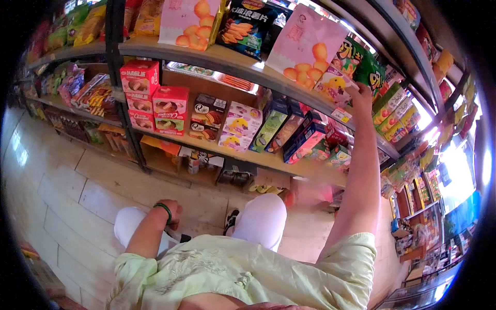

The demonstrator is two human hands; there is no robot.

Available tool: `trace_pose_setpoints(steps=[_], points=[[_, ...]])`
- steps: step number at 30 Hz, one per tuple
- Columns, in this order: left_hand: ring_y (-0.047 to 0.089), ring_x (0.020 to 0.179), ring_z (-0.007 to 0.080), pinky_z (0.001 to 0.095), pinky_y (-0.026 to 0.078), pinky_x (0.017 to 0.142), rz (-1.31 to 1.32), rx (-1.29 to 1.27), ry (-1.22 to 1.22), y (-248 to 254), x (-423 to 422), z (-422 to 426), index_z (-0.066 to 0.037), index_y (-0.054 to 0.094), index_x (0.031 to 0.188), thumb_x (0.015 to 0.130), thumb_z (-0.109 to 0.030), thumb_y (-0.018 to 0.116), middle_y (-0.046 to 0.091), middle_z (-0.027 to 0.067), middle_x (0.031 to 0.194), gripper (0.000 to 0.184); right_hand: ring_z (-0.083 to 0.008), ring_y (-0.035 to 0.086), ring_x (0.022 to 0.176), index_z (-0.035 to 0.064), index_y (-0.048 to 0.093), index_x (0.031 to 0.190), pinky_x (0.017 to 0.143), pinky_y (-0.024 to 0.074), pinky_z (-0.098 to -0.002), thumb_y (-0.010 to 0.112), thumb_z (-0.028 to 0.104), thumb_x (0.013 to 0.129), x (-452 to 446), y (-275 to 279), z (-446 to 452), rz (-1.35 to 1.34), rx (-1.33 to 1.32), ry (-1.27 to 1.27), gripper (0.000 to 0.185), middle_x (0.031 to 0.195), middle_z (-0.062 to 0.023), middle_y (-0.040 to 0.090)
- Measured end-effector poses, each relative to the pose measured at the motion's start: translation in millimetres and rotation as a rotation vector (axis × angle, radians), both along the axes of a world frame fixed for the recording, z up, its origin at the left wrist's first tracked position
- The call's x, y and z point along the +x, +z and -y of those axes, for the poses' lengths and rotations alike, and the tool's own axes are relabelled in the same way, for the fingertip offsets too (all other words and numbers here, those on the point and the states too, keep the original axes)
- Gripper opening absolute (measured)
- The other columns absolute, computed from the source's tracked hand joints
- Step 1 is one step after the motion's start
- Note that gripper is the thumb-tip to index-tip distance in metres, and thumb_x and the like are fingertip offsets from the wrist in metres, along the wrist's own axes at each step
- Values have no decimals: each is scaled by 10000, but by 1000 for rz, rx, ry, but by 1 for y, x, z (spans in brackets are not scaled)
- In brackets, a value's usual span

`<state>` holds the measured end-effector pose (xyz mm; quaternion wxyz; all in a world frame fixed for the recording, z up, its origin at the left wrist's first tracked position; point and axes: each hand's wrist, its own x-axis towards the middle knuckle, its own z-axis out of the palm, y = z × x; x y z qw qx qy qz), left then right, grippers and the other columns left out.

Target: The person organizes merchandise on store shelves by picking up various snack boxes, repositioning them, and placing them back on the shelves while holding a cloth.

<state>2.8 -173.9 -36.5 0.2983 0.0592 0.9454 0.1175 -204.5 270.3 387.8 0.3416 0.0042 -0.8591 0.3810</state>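
Observation:
My right hand reaches up to the upper shelf. Its fingers are closed on the right edge of a white and purple snack box with a yellow picture. That box stands tilted in front of a large pink snack bag and next to green chip bags. Down by my knee, my left hand has its fingers curled, with nothing visible in them; a dark green bracelet circles the wrist. Similar purple and white boxes stand on the shelf below.
Red and pink boxes, dark cookie boxes and slim upright boxes line the middle shelf. A black chip bag stands on the upper shelf. Cartons sit low near the tiled floor. More racks stand at right.

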Motion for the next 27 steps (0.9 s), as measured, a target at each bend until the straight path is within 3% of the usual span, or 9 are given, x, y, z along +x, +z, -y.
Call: trace_pose_setpoints(steps=[2,4,5,7,12,18,22,27], points=[[644,717,241,353,508,683,-82,48,-34,-17,-2,5,-141,700,681,617,-202,665,667,90,747,95,-197,574,849,-44,463,1210,741,458,-319,690,157,682,-7,0,-10,23,-139,134,609,972,-128,595],[646,726,236,349,508,691,-48,44,-10,3,1,0,-129,701,701,672,-246,611,670,91,762,150,-186,571,839,-37,449,1213,746,456,-306,729,123,658,1,-2,-6,-46,-315,230,642,959,-106,596],[646,738,235,349,508,697,-19,35,9,11,2,-1,-122,702,722,691,-262,590,671,95,779,181,-186,571,839,-37,449,1213,746,456,-306,729,123,658,4,-1,-7,-51,-315,232,642,959,-106,596],[642,795,249,357,503,729,51,10,4,20,3,-3,-95,692,812,741,-304,522,666,117,863,278,-153,556,816,-35,454,1182,694,459,-261,711,115,705,16,2,-4,73,-74,317,562,966,-74,544],[617,909,298,384,481,808,-12,-35,-53,12,3,2,-44,653,959,780,-338,473,633,162,1010,388,-157,555,864,-12,452,1171,745,477,-283,747,176,717,40,2,5,56,-64,134,573,984,-88,568],[613,919,307,395,470,832,-29,-21,-12,-14,3,5,-58,664,927,743,-371,520,638,165,978,391,-156,555,878,-29,445,1142,776,452,-276,757,184,725,63,5,15,-388,-147,-48,562,1010,-98,566],[642,834,274,374,498,754,-51,-16,-37,1,3,2,-77,697,802,678,-318,613,663,139,866,284,-158,545,940,-19,420,1122,789,450,-271,747,158,739,107,5,52,-495,-214,49,534,1022,-111,554],[657,746,242,349,510,687,41,-40,-59,13,6,-6,-135,712,695,545,-212,731,672,99,768,171,-172,521,1020,0,388,1181,882,444,-286,705,14,734,143,-38,97,-493,-64,432,548,1120,-97,486]])
